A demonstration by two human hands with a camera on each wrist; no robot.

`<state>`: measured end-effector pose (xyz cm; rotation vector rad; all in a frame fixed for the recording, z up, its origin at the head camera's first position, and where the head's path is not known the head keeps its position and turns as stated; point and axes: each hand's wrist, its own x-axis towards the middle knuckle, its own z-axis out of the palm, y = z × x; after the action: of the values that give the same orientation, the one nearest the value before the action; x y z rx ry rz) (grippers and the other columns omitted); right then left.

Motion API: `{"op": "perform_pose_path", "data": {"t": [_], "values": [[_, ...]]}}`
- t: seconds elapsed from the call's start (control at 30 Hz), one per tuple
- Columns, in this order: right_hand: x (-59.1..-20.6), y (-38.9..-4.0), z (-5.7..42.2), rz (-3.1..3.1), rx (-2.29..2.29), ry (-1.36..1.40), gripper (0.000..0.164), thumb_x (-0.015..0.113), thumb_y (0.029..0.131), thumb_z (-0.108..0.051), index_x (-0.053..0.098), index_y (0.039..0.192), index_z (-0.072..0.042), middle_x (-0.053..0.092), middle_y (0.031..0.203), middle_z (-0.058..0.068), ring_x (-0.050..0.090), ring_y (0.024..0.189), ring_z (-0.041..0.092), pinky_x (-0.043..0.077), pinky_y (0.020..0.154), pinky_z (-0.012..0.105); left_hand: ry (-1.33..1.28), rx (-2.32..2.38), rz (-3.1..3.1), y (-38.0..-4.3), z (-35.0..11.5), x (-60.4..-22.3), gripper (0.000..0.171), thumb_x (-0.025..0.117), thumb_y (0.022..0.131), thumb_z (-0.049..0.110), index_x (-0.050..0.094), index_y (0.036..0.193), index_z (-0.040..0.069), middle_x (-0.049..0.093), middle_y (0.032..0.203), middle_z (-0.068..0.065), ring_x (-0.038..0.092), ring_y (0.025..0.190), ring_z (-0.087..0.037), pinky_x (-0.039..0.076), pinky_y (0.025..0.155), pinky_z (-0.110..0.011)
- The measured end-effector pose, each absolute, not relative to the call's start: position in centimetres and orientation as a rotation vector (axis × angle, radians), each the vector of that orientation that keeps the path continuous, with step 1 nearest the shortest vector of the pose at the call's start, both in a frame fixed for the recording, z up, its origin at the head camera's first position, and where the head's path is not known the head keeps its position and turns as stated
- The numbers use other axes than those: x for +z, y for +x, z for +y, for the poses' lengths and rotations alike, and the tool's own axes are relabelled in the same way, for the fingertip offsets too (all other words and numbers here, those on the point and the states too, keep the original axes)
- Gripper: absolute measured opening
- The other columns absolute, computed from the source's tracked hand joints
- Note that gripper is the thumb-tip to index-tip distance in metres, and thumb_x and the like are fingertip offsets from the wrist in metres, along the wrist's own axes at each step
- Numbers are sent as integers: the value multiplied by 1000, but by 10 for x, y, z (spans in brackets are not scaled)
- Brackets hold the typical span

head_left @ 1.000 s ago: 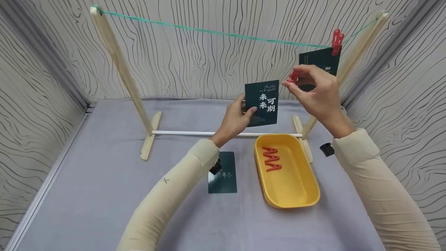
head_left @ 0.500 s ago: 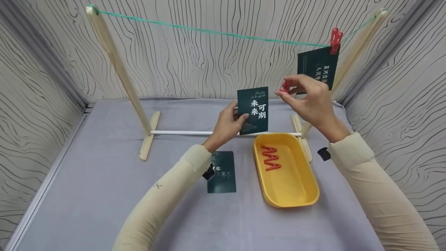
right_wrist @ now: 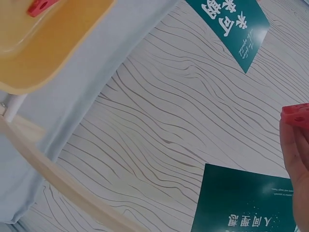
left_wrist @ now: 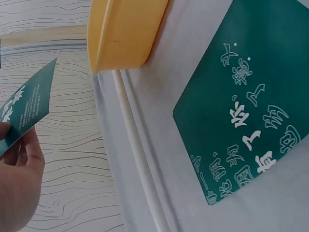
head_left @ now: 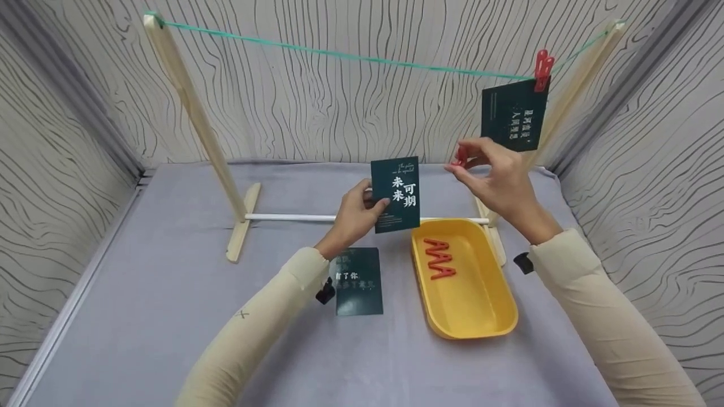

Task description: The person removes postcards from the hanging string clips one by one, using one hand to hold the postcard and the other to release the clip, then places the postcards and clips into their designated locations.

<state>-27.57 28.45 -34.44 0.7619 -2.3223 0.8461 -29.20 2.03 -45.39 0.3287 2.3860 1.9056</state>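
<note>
My left hand (head_left: 357,215) pinches a dark green card (head_left: 396,217) by its left edge, thumb on the printed face, upright above the table. To its right, my right hand (head_left: 500,181) pinches a red clothespin (head_left: 461,155) between thumb and fingertips, apart from the card. Behind that hand another green card (head_left: 512,104) hangs from the green line (head_left: 350,56), held at its upper right corner by a red clothespin (head_left: 543,70). In the right wrist view the pinched clothespin (right_wrist: 295,115) shows at the right edge.
A yellow tray (head_left: 475,332) holds several red clothespins (head_left: 440,259). Left of it a third green card (head_left: 360,299) lies flat on the grey cloth, partly behind the left wrist. Wooden posts (head_left: 189,102) hold up the line, joined by a white rod (head_left: 294,217).
Both hands have come down and to the left, the left with its card, the right with its clothespin. More of the hanging card and of the card on the table shows now.
</note>
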Motion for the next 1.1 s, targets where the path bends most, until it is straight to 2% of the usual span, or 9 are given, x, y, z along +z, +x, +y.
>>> {"op": "perform_pose_path", "data": {"t": [0.27,0.43,0.77,0.87,1.0,1.1], "values": [[-348,-271,284,-2390,813,694,38,84,90,-17,70,122,-2,76,109,11,75,98,20,52,96,7,316,1930,2376,-293,14,-460,30,66,104,12,60,133,11,78,121,-13,77,112,-22,64,96,-40],[-349,-271,283,-2378,824,721,38,84,90,-17,71,122,-2,76,110,12,75,97,20,53,96,9,289,1942,2352,-292,11,-461,31,66,104,13,59,134,11,78,123,-12,76,114,-21,63,99,-42],[-363,-263,284,-2458,874,712,37,85,89,-15,72,123,-6,77,109,8,75,97,18,52,90,4,212,1991,2346,-291,-1,-466,30,68,102,13,62,132,8,79,118,-14,77,112,-25,63,99,-44],[-367,-260,286,-2506,885,706,38,85,89,-14,72,124,-7,77,108,7,75,96,18,58,91,13,183,1992,2342,-290,-4,-468,30,67,102,12,62,131,8,79,119,-14,77,113,-25,63,99,-44],[-373,-256,287,-2565,886,731,38,85,89,-13,72,124,-6,77,109,9,75,95,20,64,94,36,135,1982,2333,-285,-7,-473,31,68,102,12,62,132,8,78,121,-15,77,113,-25,62,100,-44],[-377,-253,286,-2606,890,744,37,85,89,-14,72,124,-5,77,110,11,76,95,22,64,93,44,113,1977,2311,-281,-8,-475,32,69,102,13,62,133,9,79,121,-14,77,112,-24,62,101,-44]]}}
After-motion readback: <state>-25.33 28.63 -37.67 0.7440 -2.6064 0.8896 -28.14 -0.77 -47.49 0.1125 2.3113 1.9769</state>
